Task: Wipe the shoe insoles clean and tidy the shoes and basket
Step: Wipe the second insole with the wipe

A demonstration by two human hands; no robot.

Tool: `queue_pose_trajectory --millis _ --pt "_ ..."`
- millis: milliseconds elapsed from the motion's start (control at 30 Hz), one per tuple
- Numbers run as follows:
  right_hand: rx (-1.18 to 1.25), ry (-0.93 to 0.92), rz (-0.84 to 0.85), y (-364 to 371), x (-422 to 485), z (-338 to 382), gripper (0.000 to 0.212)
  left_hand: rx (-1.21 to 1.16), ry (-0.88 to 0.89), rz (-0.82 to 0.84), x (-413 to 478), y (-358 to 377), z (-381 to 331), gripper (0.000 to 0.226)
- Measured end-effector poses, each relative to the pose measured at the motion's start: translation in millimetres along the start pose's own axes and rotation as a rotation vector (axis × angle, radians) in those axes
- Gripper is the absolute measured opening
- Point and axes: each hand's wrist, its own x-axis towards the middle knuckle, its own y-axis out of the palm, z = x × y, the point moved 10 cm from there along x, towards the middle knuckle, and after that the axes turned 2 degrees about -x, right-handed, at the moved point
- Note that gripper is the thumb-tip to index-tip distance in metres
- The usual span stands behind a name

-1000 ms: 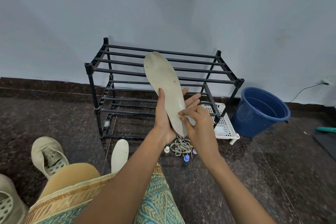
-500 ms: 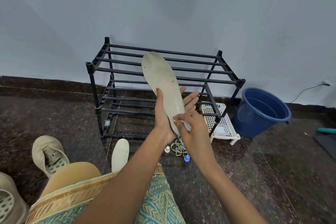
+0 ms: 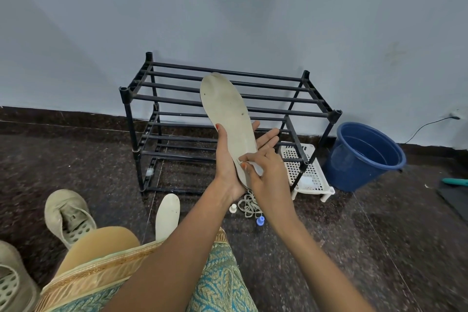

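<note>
Left hand [image 3: 226, 168] cradles the raised insole [image 3: 228, 114] from behind, thumb clamped over its edge, toe end up in front of the rack [image 3: 253, 76]. Right hand [image 3: 269, 176] pinches a pale scrap [image 3: 256, 167] against the heel end; probably the wipe, too small to be sure. The insole's surface looks grey and speckled, so wiping is judged early.

Second insole [image 3: 167, 215] lies on the floor by the knee. One shoe [image 3: 68, 215] sits near the floor's left edge. Laces [image 3: 249, 206] lie heaped. Basket [image 3: 314, 177] sits at the rack's right foot. Tidying not begun.
</note>
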Motion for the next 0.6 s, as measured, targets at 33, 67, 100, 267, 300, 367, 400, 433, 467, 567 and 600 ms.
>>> queue_pose_trajectory --millis 33,67,100,267,300,367,400,433,467,567,600 --pt "0.012 0.004 0.013 0.6 -2.1 0.5 0.016 -0.001 0.005 -0.002 0.1 -0.3 -0.2 0.080" --pt "0.023 0.010 0.027 1.0 -4.3 1.0 0.016 -0.005 0.008 -0.004 0.2 -0.7 -0.3 0.081" --pt "0.034 0.016 0.035 1.3 -6.2 1.4 0.016 -0.008 0.008 -0.008 -0.1 -1.0 -0.2 0.082" --pt "0.078 0.047 0.034 -1.5 -8.7 1.2 0.016 -0.003 -0.011 0.000 -0.7 1.2 1.5 0.083" --pt "0.072 0.048 0.029 -1.6 -7.3 0.8 0.016 0.001 -0.018 0.002 -1.2 2.2 2.2 0.082" --pt "0.065 0.055 0.005 -2.8 -3.8 1.0 0.016 0.008 -0.041 0.015 -2.3 4.6 4.2 0.079" --pt "0.063 0.064 -0.008 -3.5 -1.6 0.8 0.016 0.008 -0.053 0.020 -3.1 5.5 5.5 0.079" --pt "0.067 0.077 -0.018 -3.6 0.6 0.5 0.016 0.007 -0.063 0.023 -4.2 6.3 6.3 0.079" --pt "0.072 0.088 -0.024 -3.3 3.2 0.1 0.016 0.003 -0.070 0.026 -5.0 7.1 6.9 0.079" --pt "0.082 0.104 -0.031 -1.9 8.5 0.2 0.017 -0.023 -0.087 0.044 -6.8 10.5 8.8 0.079" --pt "0.085 0.109 -0.021 -0.4 8.9 -0.1 0.017 -0.032 -0.090 0.044 -6.9 10.4 9.1 0.080"
